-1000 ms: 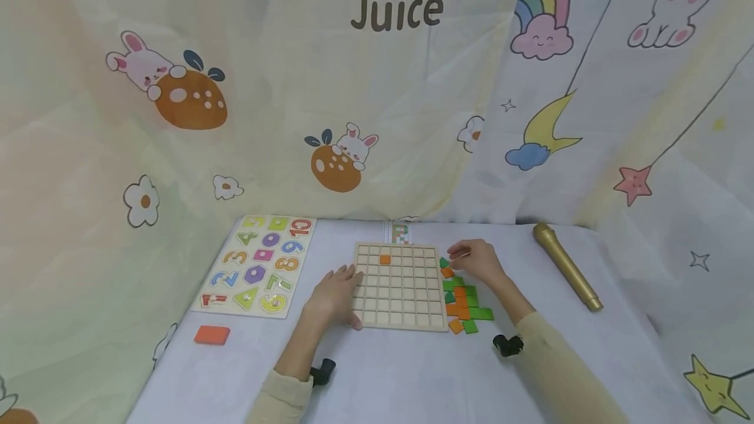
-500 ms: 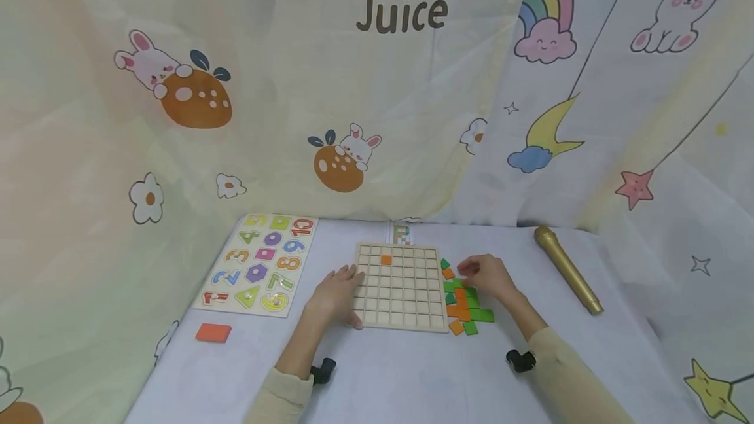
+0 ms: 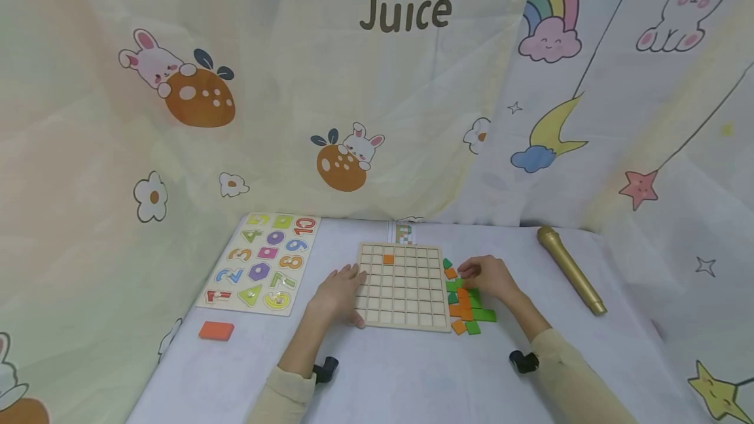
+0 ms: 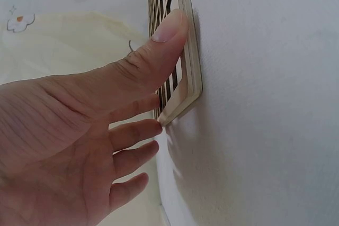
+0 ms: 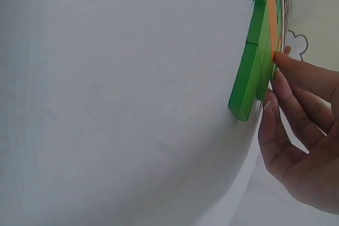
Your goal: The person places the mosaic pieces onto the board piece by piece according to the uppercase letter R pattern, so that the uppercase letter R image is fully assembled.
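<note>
Furthest left on the white tabletop lies a number puzzle board, its pieces reading 1 to 10 around a middle column of plain shapes. An orange-red block sits just in front of it, apart. Next comes the left hand — fingers spread and fairly straight, thumb resting on the frame of the wooden grid board, steadying it, I judge. The grid carries one orange tile near its far edge; behind it a small patterned card lies partly hidden, any lettering too small to read. Beyond, the curtain says "Juice"; no brand shows.

Along the grid's right side lie the loose tiles, orange and green. Over their far end is the right hand, which has come away from the green triangle by the grid's corner — so the work, I judge, now lies among the other pieces. Its grip is half closed, fingertips at the pile; whether it pinches one, I cannot tell. A gold microphone lies furthest right.
</note>
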{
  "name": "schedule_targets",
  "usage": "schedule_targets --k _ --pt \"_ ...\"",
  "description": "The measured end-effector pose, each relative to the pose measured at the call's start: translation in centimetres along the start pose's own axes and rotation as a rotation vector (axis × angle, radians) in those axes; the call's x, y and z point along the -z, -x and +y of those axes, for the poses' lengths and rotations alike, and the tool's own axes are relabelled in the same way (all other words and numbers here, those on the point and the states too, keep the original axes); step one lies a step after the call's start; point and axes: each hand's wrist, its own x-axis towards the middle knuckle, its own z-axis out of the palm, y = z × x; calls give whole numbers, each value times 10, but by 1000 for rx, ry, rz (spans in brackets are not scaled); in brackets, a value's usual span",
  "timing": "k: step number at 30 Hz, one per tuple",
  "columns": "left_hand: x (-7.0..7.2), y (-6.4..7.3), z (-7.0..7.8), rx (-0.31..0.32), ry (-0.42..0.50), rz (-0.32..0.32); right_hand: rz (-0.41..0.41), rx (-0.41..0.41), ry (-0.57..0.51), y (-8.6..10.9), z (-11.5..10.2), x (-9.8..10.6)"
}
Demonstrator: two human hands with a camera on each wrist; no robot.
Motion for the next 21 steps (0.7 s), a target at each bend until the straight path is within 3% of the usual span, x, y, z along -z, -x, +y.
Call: schedule_targets --k 21 --pt "2 1 3 9 -8 -4 -4 21 -55 -5 -11 16"
